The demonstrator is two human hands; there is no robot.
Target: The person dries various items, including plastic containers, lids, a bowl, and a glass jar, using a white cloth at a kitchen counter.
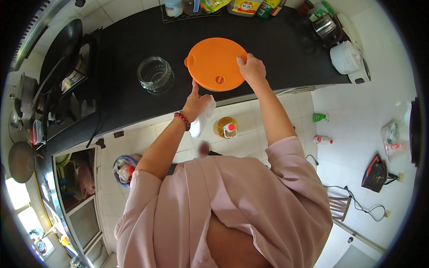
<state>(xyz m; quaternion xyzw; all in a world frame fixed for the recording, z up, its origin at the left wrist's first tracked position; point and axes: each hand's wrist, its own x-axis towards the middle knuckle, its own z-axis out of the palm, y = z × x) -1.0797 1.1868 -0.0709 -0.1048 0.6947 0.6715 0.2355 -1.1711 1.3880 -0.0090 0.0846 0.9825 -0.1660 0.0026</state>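
Note:
An orange round plastic lid (216, 63) lies before me at the front of the black countertop (127, 110), with a small round vent near its front rim. My right hand (253, 68) grips its right rim, thumb on top and fingers over the side. Against the lid's front left edge rests an extended finger of my left hand (196, 105). In that same hand is a crumpled white cloth or paper towel (201, 122), hanging over the counter's front edge. Whatever is under the lid is mostly hidden. To its left stands a clear glass jar (156, 75) without a lid.
At left, a black wok (62, 55) tilts on the gas stove (75, 75). Bottles (244, 7) and a wire rack (192, 16) line the back wall. A white rice cooker (345, 57) occupies the right end. An oil jug (226, 127) stands on the floor below.

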